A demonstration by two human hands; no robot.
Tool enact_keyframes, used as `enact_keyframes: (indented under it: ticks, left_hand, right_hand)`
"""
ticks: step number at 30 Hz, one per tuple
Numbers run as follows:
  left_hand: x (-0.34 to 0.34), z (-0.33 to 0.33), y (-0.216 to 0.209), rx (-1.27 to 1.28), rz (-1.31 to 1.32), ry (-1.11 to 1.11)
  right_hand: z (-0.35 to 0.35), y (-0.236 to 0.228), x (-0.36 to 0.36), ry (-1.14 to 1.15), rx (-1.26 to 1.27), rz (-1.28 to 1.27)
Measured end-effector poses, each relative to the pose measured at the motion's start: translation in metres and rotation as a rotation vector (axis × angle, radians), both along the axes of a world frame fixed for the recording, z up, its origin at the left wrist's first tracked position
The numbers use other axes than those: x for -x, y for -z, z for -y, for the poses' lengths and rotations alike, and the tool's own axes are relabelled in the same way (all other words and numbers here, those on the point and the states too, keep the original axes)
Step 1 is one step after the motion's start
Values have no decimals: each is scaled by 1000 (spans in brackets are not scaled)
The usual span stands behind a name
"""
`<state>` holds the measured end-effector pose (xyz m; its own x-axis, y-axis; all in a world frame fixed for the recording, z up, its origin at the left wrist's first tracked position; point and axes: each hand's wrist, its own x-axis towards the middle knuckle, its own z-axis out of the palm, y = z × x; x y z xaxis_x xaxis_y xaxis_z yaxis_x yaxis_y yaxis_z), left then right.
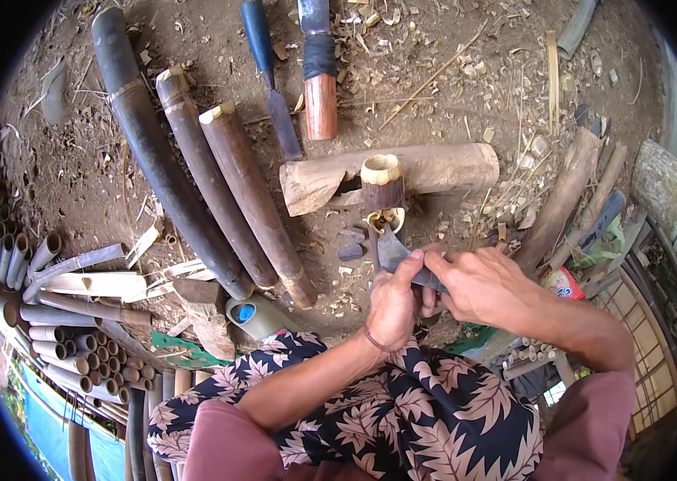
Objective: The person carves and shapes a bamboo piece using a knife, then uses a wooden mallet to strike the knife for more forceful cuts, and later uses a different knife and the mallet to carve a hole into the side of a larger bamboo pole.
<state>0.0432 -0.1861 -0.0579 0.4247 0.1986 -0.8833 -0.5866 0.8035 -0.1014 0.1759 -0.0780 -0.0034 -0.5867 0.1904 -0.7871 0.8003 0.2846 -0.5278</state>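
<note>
My left hand [392, 311] is closed around a bamboo piece, most of which it hides. Its thumb presses against the wide metal blade of a knife [390, 251]. My right hand [479, 282] grips the knife from the other side; its handle is covered by the fingers. The blade lies beside a carved, pale hollow bamboo end [387, 219]. Just beyond it, a short dark bamboo tube with a trimmed pale rim [382, 178] rests against a wooden log [451, 164]. Whether the tube and the carved end are one piece, I cannot tell.
Long dark bamboo poles [254, 200] lie to the left. Farther off are a blue-handled chisel [281, 116] and a wooden-handled tool [321, 100]. Cut bamboo tubes [102, 361] are stacked at the lower left. Pale chips litter the dirt ground. A red package [564, 284] lies at right.
</note>
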Motion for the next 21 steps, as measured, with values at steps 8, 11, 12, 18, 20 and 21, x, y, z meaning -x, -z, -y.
enact_keyframes:
  ticks: [8, 11, 12, 18, 20, 21]
  left_hand:
    - [31, -12, 9, -246, -335, 588]
    - [37, 0, 22, -918, -744, 787]
    - [40, 0, 28, -832, -661, 824]
    - [48, -14, 33, -671, -589, 875]
    - [41, -12, 30, -592, -568, 839]
    - [37, -13, 29, -630, -474, 789]
  right_hand:
    - [76, 25, 13, 601, 20, -61]
    - [93, 30, 28, 831, 42, -77]
    - [99, 35, 32, 880, 33, -85]
    - [121, 47, 45, 1002, -58, -83]
    - [115, 37, 34, 838, -180, -72]
    - [107, 33, 25, 746, -245, -76]
